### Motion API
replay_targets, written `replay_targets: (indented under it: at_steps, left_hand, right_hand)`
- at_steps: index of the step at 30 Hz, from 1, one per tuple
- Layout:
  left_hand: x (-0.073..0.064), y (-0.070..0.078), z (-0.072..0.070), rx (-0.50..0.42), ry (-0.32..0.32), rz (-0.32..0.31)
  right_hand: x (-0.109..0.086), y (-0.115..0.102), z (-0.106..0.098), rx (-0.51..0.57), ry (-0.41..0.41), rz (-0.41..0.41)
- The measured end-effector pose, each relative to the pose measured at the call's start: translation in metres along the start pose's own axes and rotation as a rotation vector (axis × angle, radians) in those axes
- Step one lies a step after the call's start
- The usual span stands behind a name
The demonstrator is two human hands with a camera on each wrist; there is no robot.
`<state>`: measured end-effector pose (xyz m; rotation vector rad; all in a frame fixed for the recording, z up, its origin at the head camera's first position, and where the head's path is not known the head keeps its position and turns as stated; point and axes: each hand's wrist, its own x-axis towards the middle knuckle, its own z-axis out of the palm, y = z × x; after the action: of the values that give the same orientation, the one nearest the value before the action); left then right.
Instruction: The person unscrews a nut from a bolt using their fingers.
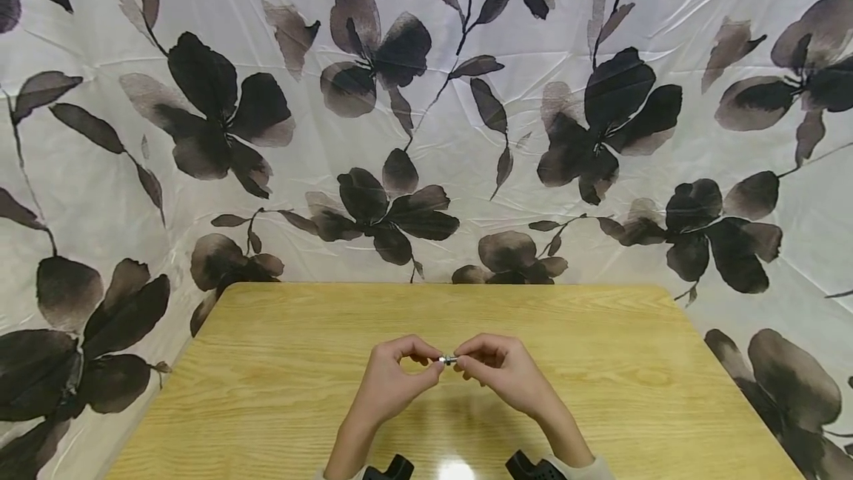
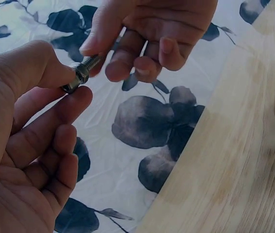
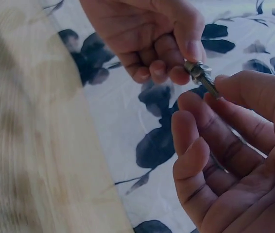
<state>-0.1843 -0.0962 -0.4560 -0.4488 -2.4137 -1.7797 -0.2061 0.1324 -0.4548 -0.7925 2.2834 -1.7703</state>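
Observation:
A small silver bolt (image 1: pixel 448 360) bridges the fingertips of both hands, held roughly level above the table. My left hand (image 1: pixel 398 385) pinches its head end between thumb and fingers, partly covering the head. My right hand (image 1: pixel 509 375) has thumb and fingertip at the threaded tip, pinching it. In the right wrist view the threaded shank (image 3: pixel 208 83) shows between the hands. A metal nut (image 3: pixel 197 72) sits around the bolt close to the left fingertips; the left wrist view shows this nut (image 2: pixel 82 72) too. The remaining fingers of both hands curl loosely below.
A light wood-grain table (image 1: pixel 300 324) lies under the hands. Behind it and along its sides hangs a white cloth (image 1: pixel 466 169) with dark flower prints. Black wrist devices (image 1: pixel 393 467) sit at the bottom near both wrists.

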Motion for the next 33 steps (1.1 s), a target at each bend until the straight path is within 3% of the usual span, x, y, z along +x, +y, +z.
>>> replay_targets:
  at_steps: [10, 19, 29, 33]
  left_hand:
    - [0.000, 0.001, 0.003, 0.013, -0.029, 0.021]
    - [0.000, 0.003, 0.003, 0.013, -0.055, 0.040]
    - [0.000, 0.003, 0.002, 0.018, -0.026, 0.019]
    - [0.000, 0.003, 0.000, 0.023, -0.014, 0.002]
  right_hand:
    - [-0.003, -0.005, 0.001, -0.040, -0.031, 0.015]
    - [-0.004, -0.008, 0.003, -0.054, -0.007, 0.036]
    - [-0.003, -0.010, 0.005, -0.009, 0.019, -0.048]
    - [-0.003, -0.011, 0.004, -0.031, 0.054, -0.011]
